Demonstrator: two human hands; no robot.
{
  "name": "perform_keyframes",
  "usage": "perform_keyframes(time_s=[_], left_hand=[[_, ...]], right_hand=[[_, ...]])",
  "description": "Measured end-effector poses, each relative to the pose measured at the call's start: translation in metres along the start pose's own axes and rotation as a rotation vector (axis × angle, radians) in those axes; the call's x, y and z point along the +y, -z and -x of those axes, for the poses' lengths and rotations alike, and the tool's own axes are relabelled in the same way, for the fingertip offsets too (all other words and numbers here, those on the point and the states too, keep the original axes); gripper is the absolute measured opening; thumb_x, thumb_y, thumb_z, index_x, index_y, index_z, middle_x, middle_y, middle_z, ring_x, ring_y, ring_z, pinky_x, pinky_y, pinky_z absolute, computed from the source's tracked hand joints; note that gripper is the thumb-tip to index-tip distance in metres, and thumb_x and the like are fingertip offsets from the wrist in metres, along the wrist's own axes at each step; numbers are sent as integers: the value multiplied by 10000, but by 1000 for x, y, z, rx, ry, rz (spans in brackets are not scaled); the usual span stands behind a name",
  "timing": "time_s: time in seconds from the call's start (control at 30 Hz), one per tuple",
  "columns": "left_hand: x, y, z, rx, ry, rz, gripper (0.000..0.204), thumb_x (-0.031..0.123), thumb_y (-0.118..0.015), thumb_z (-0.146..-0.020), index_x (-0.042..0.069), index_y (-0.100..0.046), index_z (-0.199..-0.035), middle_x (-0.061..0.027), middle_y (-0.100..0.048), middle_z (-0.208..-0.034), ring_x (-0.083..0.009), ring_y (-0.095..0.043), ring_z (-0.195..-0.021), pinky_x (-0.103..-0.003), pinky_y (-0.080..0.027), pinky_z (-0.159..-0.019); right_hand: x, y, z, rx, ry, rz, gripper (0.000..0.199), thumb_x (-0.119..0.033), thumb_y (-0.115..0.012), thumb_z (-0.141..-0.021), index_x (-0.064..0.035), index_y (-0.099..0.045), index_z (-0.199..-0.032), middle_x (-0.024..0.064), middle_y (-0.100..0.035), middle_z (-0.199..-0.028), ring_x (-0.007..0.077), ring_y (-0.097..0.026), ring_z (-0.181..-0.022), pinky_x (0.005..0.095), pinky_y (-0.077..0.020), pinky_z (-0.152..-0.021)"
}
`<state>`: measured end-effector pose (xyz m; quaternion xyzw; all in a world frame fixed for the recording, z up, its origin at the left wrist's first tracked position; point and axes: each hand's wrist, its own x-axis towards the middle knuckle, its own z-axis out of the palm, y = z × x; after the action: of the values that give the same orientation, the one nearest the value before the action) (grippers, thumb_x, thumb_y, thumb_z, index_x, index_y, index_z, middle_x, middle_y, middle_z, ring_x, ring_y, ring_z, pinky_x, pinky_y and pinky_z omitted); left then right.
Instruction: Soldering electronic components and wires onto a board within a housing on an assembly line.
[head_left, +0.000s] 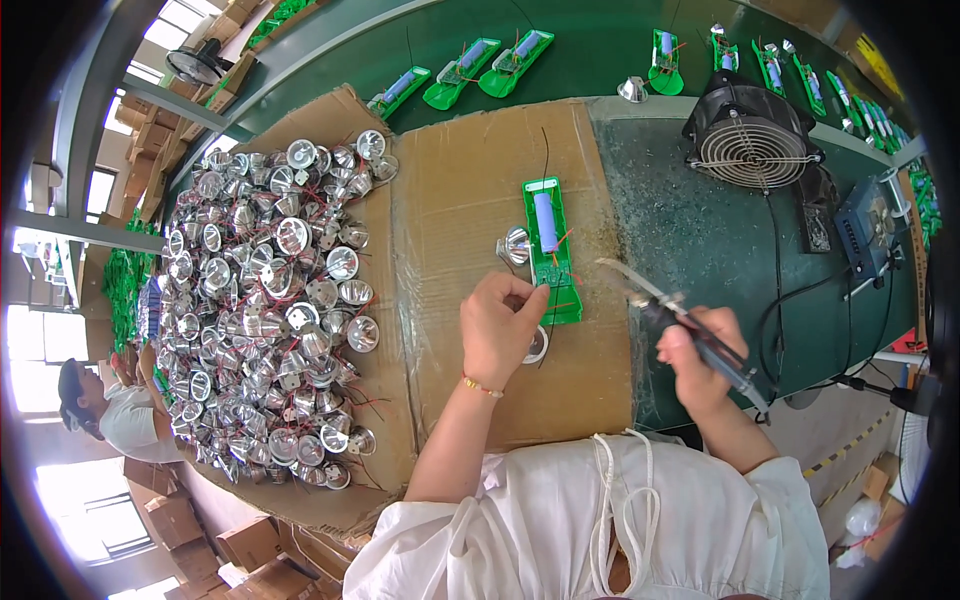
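Observation:
A green plastic housing lies on the cardboard in front of me, with a lavender battery cell, a small circuit board and thin red and black wires in it. My left hand pinches thumb and forefinger together at the board's left edge; what they hold is too small to make out. In my right hand is a soldering iron, its tip pointing up and left, apart from the housing. A silver reflector lamp cup touches the housing's left side. Another round lamp cup is partly hidden behind my left hand.
A large heap of reflector lamp cups with red wires fills the cardboard at left. A black fan and a blue soldering station with cables stand at right. More green housings lie along the far side. Another person is at far left.

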<state>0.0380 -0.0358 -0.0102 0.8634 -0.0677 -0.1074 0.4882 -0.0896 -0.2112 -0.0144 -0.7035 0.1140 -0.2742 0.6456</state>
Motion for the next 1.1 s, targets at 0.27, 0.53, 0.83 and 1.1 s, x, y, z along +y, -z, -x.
perform_keyframes(time_s=[0.27, 0.53, 0.83, 1.1], left_hand=[[-8, -3, 0, 30, -88, 6, 149, 103, -681, -713, -4, -586, -673, -83, -574, -657, -143, -571, -546, -263, -445, -506], [-6, -2, 0, 17, -76, 29, 146, 98, -677, -712, -3, -584, -661, -84, -561, -658, -147, -558, -532, -266, -440, -504], [-8, 0, -2, 10, -72, 26, 149, 96, -679, -700, -5, -581, -650, -84, -572, -644, -139, -559, -528, -263, -438, -496], [-4, 7, 10, 135, -437, -102, 165, 81, -706, -644, 50, -599, -766, -63, -543, -756, -199, -542, -685, -301, -453, -596]], right_hand=[[14, -31, -3, -55, -121, -17, 170, -69, -662, -752, 2, -507, -753, 17, -563, -582, 40, -507, -510, 191, -394, -467], [15, -27, -4, -119, -78, 55, 183, -87, -623, -790, 4, -464, -785, 86, -557, -614, 92, -527, -485, 209, -437, -444], [0, -13, 3, -18, 34, 30, 160, -59, -568, -812, 11, -427, -845, 100, -545, -618, 103, -515, -479, 211, -433, -445], [-2, 1, 12, 15, -10, 10, 158, -54, -567, -811, 15, -432, -856, 98, -539, -622, 103, -514, -482, 209, -429, -436]])
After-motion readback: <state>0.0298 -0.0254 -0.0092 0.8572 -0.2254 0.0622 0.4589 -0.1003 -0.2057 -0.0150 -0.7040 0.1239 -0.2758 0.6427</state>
